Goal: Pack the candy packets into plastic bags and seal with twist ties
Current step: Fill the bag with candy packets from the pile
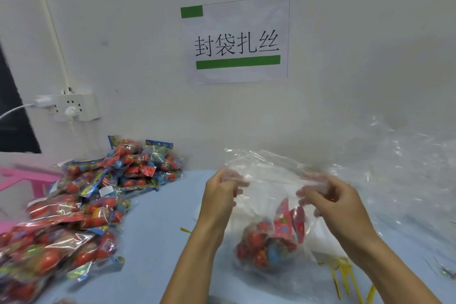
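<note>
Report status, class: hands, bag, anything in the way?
Left hand and right hand both gripping the plastic bag at its open top. Candy packets inside, untied. Twist ties lie beside it; nothing obstructing.

Two bare hands are seen, a left hand [220,196] and a right hand [338,201]. One plastic bag [266,205] is held. One sign [237,41] is posted. Candy packets [81,202] are piled beyond counting.

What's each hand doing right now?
Left hand: closed, pinching the plastic bag at its mouth.
Right hand: closed on the same bag's mouth.
</note>
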A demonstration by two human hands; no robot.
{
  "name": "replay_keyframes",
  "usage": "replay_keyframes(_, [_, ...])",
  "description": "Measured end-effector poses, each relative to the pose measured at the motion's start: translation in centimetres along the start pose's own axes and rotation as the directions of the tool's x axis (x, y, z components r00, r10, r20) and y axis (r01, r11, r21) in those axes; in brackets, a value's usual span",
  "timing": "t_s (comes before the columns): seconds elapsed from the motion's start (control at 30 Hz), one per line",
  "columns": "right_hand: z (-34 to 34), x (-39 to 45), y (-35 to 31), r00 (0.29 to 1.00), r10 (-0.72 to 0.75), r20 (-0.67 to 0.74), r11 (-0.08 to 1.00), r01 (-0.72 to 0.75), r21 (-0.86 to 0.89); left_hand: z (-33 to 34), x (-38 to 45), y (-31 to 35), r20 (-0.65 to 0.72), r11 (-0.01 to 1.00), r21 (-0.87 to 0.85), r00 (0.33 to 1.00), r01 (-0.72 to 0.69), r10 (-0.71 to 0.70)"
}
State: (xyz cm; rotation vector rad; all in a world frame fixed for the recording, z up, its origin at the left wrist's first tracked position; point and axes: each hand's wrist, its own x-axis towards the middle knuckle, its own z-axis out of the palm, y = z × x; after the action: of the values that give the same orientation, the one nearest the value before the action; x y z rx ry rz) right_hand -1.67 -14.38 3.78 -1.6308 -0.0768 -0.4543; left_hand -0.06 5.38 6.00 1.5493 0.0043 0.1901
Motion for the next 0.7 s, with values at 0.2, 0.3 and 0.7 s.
replay_keyframes(0.2, [-0.2,-0.3,-0.5,0.998,-0.013,0.055,0.999,0.01,0.051,-0.5,-0.1,0.0,0.053,0.997,-0.082,0.998,-0.011,0.016])
replay_keyframes(0.3, [-0.2,-0.2,-0.7,1.0,-0.006,0.024,0.997,0.004,0.079,-0.7,0.3,-0.2,0.073,0.992,-0.116,0.995,-0.052,0.061])
replay_keyframes(0.7, [-1.4,0.3,-0.6,0.994,0.02,0.108,0.962,-0.049,0.267,-1.2,1.5,-0.9,-0.03,0.998,0.01,0.998,-0.063,0.063])
